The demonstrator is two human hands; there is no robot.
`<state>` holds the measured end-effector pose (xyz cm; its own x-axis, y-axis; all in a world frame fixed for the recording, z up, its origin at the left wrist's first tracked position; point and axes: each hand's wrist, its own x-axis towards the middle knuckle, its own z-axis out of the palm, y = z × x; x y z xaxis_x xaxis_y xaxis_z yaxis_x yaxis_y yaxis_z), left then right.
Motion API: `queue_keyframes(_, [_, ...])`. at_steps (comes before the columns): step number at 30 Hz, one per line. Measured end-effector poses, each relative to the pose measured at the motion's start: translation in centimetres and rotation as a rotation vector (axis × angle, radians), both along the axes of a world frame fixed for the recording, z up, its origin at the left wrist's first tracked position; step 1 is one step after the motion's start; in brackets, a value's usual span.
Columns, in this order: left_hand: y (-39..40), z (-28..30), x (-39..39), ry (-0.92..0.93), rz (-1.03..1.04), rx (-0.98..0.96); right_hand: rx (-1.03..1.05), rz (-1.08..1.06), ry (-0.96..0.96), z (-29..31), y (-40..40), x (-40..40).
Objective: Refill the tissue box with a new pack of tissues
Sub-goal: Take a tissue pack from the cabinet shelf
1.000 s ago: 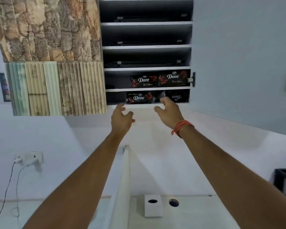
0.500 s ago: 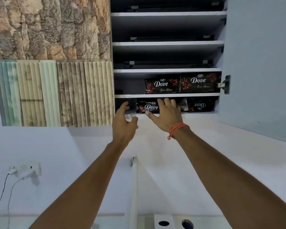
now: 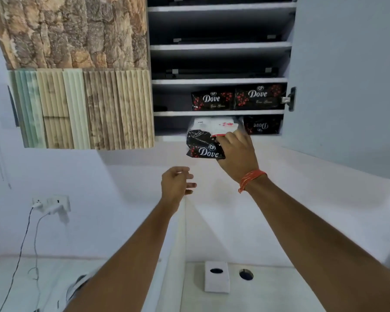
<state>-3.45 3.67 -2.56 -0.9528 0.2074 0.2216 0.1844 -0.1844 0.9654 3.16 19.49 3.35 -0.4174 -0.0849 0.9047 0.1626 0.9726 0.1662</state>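
Step in hand: fetching the refill. Right hand [image 3: 238, 154] clamped on tissue pack [image 3: 204, 146], at 12 o'clock, just clear of bottom shelf [image 3: 171, 138]. Left hand [image 3: 177, 183] empty, fingers loosely spread. Next, probably: lower pack to tissue box [image 3: 217, 276] on bench [image 3: 268, 296], at 6 o'clock.

The cabinet [image 3: 218, 64] is open in front. On its bottom shelf the left part is bare; a pack [image 3: 262, 125] fills the right end. On the shelf above, two packs [image 3: 235, 99] take the right part. The door [image 3: 347, 70] stands just right of the cabinet. Below the cabinet, open air down to the counter [image 3: 268, 298].
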Motion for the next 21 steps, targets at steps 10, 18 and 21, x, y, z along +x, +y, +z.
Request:
queue_keyframes(10, [3.1,-12.2,7.7,-0.66,-0.64,0.743,0.041,0.034,-0.013,-15.7,0.9,5.4])
queue_keyframes(18, [6.0,-24.1,6.9,-0.778,-0.52,0.524,-0.324,-0.065,-0.514,-29.7,1.5,4.7])
queue_keyframes(21, [7.3,-28.2,4.4,-0.841,-0.467,0.454,-0.391,-0.028,-0.674,-33.1,2.2,3.2])
